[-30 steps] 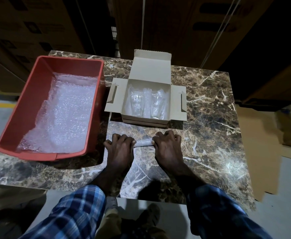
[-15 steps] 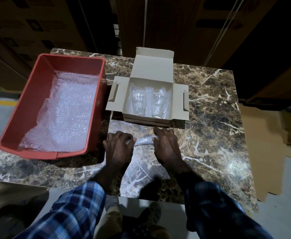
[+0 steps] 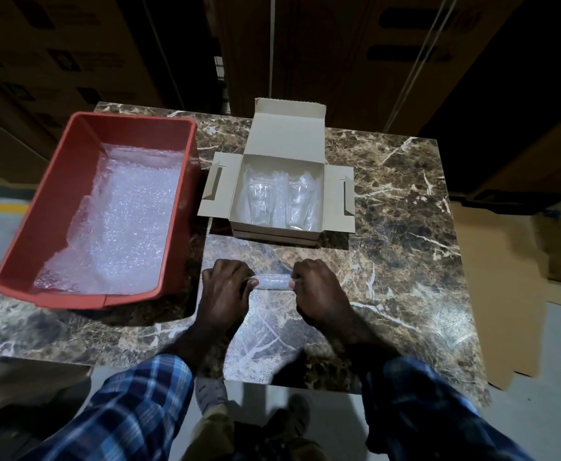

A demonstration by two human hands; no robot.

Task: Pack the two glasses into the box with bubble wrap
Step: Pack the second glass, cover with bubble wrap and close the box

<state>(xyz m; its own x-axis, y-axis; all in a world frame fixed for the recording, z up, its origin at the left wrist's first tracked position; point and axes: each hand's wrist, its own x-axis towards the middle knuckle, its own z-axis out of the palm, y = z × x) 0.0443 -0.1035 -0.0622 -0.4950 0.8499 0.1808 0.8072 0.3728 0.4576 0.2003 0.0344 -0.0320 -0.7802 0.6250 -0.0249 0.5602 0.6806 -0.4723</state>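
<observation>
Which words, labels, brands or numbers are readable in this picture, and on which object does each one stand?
None can be read.
Stacked cartons behind the table: dark printed marks, too blurred to read.
Open box: plain, no print visible.
Red bin: no label visible.

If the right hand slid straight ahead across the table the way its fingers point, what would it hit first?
Probably the near wall of the open cardboard box; the right hand grips a bubble wrap roll just short of it.

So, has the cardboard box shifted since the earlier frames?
No. The cardboard box has its left flap just beside the red bin, exactly as before.
</observation>
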